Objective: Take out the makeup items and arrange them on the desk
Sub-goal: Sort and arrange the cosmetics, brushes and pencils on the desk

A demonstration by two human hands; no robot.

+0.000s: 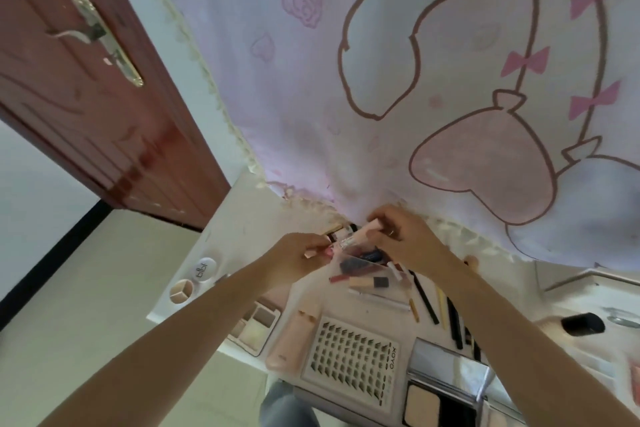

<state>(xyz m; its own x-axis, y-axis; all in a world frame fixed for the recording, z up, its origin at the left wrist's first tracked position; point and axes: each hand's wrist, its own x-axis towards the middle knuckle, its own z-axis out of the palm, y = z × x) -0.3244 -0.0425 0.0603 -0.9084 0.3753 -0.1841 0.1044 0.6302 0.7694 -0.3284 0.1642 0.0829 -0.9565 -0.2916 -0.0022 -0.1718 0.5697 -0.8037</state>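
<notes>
My left hand [298, 255] pinches a small pink lipstick-like item [320, 251] above a clear organiser box [360, 262] at the back of the white desk [239, 218]. Over the same box my right hand [398, 236] grips a pale pink tube [358, 236] with a silver collar. Inside the box lie a dark item and several other small cosmetics. Laid out on the desk are a false-lash tray [353, 354], a pink flat tube [294, 340], an eyeshadow palette [254, 324], an open powder compact [446, 388], and several pencils [436, 305].
A round white jar [204, 269] and a small divided pot [180, 290] sit at the desk's left corner. A pink printed curtain [415, 80] hangs behind the desk. A brown door [86, 80] stands at the left. A black cylinder [583, 324] lies at the right.
</notes>
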